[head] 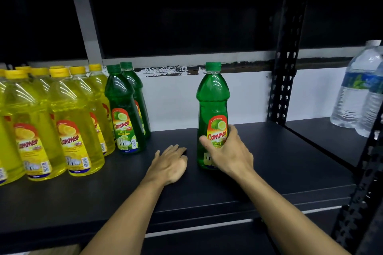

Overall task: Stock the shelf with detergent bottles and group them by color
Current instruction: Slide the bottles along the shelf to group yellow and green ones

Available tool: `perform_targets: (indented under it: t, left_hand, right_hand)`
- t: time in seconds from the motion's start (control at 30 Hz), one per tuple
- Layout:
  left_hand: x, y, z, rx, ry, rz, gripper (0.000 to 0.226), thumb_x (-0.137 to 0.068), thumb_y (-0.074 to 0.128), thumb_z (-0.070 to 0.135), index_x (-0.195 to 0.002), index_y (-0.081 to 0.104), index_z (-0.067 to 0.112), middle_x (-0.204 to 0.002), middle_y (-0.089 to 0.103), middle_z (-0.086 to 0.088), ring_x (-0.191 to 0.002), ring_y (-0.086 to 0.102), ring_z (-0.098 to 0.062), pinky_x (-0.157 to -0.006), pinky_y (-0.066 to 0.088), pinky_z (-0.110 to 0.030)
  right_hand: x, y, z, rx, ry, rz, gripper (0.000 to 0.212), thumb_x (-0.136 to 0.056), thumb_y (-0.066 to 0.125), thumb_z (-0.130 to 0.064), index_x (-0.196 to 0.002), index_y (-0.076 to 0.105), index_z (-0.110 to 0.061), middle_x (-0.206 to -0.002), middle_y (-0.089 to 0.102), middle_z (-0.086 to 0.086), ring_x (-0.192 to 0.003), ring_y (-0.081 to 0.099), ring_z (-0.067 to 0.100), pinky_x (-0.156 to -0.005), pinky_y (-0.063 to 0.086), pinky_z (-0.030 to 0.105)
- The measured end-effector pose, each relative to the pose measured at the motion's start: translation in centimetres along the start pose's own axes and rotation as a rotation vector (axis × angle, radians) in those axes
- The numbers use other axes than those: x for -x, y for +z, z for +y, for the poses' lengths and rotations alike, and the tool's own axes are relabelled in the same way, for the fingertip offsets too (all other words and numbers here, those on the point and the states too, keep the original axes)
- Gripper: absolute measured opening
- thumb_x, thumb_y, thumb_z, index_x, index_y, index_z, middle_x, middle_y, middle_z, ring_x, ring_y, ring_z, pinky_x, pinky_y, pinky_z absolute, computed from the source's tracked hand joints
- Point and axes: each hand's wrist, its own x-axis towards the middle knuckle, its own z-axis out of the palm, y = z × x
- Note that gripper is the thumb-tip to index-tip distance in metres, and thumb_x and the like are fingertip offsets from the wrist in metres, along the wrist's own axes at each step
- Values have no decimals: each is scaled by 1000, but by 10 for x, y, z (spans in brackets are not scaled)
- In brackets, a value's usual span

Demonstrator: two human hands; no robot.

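Note:
A green detergent bottle [213, 99] stands upright on the black shelf [279, 157], right of centre. My right hand [230, 151] grips its lower body around the label, thumb on the left side. My left hand [170, 163] hovers just left of that bottle with fingers straight, holding nothing. Two more green bottles [122, 109] stand together further left, one behind the other. Several yellow detergent bottles [70, 122] fill the shelf's left end in rows, right beside the green pair.
A black perforated upright [284, 80] divides this bay from the right one, where two clear water bottles [356, 93] stand. Bare shelf lies between the green pair and the held bottle. A white wall backs the shelf.

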Motion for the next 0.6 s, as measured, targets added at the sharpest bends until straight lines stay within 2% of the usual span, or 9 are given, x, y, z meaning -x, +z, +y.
perform_targets:
  t: [0.07, 0.13, 0.23, 0.3, 0.37, 0.5, 0.6]
  left_hand:
    - [0, -1, 1, 5, 0, 4, 53, -101, 21, 28, -154, 26, 27, -164, 13, 4, -150, 5, -10, -121, -2, -41]
    - [-1, -1, 1, 2, -4, 12, 53, -101, 21, 27, -154, 26, 27, -163, 13, 5, -150, 5, -10, -121, -2, -41]
    - [0, 0, 2, 3, -12, 14, 53, -101, 22, 27, -153, 27, 28, -163, 14, 5, -149, 6, -9, -121, -2, -40]
    - [0, 0, 2, 13, -25, 21, 52, -101, 21, 28, -153, 29, 28, -163, 15, 6, -149, 7, -8, -121, -2, -39]
    - [2, -1, 4, 35, -45, 35, 50, -103, 19, 31, -152, 31, 28, -162, 18, 7, -149, 9, -7, -121, -1, -38]
    - [14, -6, 15, 88, -56, 38, 57, -105, 9, 45, -153, 29, 24, -161, 22, 6, -149, 13, -10, -122, 1, -38]
    - [22, -11, 20, 208, -64, 110, 63, -101, 9, 58, -154, 26, 28, -160, 24, 9, -148, 16, -11, -122, 5, -39]
  right_hand:
    - [2, -11, 15, -155, -21, -92, 91, -81, 31, -81, -149, 21, -23, -145, 46, -3, -131, 46, 20, -104, 37, 47]
    - [2, -22, 33, -188, -45, -117, 71, -93, 24, -67, -149, 27, -24, -151, 39, -2, -136, 37, 18, -110, 31, 46]
    - [-11, -30, 59, 182, -95, -154, 50, -103, 31, -43, -147, 32, -19, -151, 36, 2, -140, 30, 21, -109, 29, 42]
    - [-22, -25, 71, 381, -146, -242, 50, -104, 29, -36, -149, 29, -15, -156, 26, 6, -146, 15, 23, -117, 14, 41]
    - [-28, -17, 77, 452, -146, -342, 53, -104, 25, -37, -152, 22, -15, -161, 12, 7, -149, 1, 22, -120, 1, 42]
    - [-31, -14, 77, 497, -154, -437, 54, -104, 18, -39, -154, 17, -16, -162, 3, 6, -149, -3, 21, -120, -1, 44]
    - [-31, -15, 76, 523, -160, -465, 55, -104, 14, -38, -155, 13, -16, -162, -2, 8, -149, -7, 21, -120, -2, 45]
